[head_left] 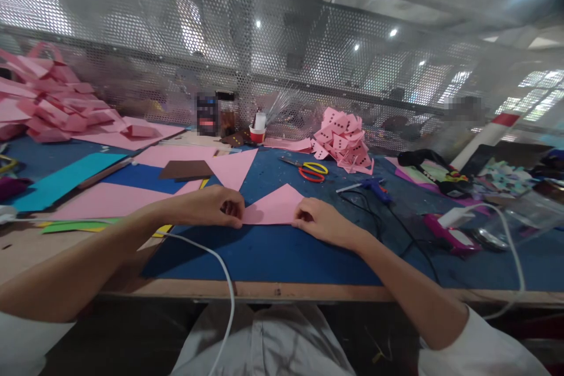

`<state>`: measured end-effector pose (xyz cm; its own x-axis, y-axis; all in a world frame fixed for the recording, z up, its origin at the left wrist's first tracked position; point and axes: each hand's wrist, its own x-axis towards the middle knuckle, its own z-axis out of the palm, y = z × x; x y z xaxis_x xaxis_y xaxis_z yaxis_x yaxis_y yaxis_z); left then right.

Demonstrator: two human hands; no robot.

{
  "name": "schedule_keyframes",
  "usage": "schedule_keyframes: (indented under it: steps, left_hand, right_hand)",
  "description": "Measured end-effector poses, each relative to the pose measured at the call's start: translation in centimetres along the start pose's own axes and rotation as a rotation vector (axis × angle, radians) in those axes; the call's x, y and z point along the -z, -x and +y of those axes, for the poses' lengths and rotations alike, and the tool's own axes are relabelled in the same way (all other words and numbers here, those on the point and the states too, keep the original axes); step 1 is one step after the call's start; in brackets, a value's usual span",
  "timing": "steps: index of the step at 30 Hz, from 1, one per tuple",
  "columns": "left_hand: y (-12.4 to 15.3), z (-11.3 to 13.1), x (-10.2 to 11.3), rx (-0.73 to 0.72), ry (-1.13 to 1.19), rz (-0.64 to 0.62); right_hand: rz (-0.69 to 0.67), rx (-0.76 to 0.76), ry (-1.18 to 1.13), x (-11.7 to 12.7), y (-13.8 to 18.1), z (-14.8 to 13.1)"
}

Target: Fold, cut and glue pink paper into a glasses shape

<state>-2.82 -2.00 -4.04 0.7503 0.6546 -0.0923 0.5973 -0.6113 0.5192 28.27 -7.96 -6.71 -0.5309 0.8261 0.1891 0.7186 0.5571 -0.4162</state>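
Note:
A pink paper triangle (277, 205) lies folded on the blue work surface (273, 255) in front of me. My left hand (210, 205) is curled, its fingers pinching the triangle's left corner. My right hand (321, 221) presses its closed fingertips on the triangle's right corner. Both hands rest on the table at the paper's lower edge.
Yellow and red scissors (312, 171) and a blue glue gun (374, 187) lie beyond the paper. A heap of pink punched pieces (343, 140) sits behind them. Pink, blue and brown sheets (145, 179) spread to the left. A white cable (222, 273) crosses the table edge.

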Motion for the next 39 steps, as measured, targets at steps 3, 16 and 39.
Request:
schedule_keyframes:
  steps: [3, 16, 39]
  left_hand:
    - [-0.3, 0.4, -0.7, -0.042, -0.010, 0.032]
    - [-4.2, 3.3, -5.5, -0.085, -0.094, 0.284]
    - [-4.6, 3.8, -6.5, -0.019, -0.110, 0.369]
  right_hand:
    - [0.005, 0.005, 0.003, 0.0, 0.0, 0.1]
    - [0.028, 0.015, -0.002, -0.3, -0.1, 0.3]
    - [0.028, -0.061, -0.062, -0.9, -0.3, 0.5]
